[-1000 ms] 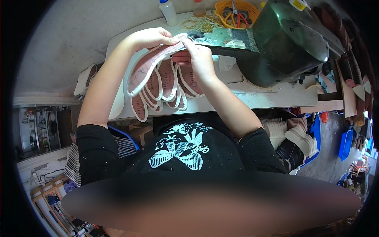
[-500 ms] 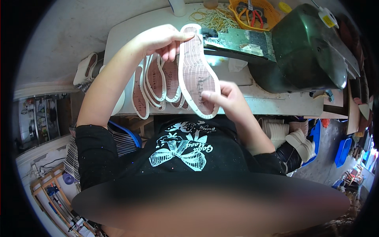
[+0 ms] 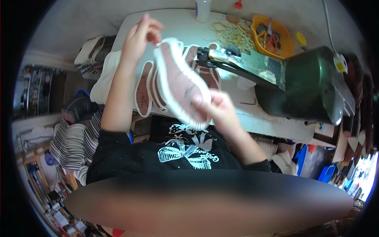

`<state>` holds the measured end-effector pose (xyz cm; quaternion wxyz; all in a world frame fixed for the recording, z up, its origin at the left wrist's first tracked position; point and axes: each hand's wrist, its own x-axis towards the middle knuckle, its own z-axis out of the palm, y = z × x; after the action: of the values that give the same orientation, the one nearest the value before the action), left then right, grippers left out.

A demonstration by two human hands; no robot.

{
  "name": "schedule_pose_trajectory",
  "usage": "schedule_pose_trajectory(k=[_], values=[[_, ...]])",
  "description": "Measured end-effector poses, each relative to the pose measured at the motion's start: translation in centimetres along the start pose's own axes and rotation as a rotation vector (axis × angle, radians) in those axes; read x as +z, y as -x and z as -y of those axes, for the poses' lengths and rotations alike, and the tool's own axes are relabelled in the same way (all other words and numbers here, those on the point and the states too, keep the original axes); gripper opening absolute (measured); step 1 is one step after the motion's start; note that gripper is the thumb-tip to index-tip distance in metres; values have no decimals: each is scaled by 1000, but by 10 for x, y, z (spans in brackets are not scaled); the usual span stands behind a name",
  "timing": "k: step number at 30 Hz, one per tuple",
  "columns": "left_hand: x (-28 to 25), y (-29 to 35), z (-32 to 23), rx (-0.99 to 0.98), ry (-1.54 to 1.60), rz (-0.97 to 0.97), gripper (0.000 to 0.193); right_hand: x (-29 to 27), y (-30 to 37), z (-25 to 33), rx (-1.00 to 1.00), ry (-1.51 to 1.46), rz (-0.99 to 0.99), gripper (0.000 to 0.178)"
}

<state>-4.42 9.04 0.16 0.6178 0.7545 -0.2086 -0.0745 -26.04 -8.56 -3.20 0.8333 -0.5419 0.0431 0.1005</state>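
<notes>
My right hand (image 3: 219, 112) grips one end of an insole (image 3: 177, 75), thumb on its face. The insole is brownish-pink with a white rim, tilted above the table and blurred by motion. Beside its far end, my left hand (image 3: 144, 33) is raised off it, fingers apart and holding nothing. Below lie more insoles of the same kind, one of them (image 3: 144, 89) at the left near the table's front edge. Others lie partly hidden behind the held insole and under the arm of a green machine (image 3: 316, 91).
On the white table (image 3: 169, 23) stand a bottle (image 3: 202, 12) and an orange basket (image 3: 292, 41) with red-handled tools. A tangle of yellowish cord (image 3: 233, 35) lies beside the basket. White sole pieces (image 3: 104, 83) are stacked at the left, with striped stacks (image 3: 71, 144) lower down.
My left hand has let go of the insole's far end and lifted away to the left. The insole, in my right hand, has tilted leftward. The whole view has shifted.
</notes>
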Motion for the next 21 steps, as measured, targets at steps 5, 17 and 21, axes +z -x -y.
schedule_pose_trajectory(k=[5, 17, 21], values=[[-78, 103, 50, -411, -1588, -272, 42, 40, -35, -24, -26, 489, 1, 50], [-122, 137, 98, -521, -1220, -226, 31, 23, -28, -65, -458, 1021, -216, 44], [-109, 132, 67, -297, -925, -280, 22, 30, -38, -79, -420, 1151, -153, 61]])
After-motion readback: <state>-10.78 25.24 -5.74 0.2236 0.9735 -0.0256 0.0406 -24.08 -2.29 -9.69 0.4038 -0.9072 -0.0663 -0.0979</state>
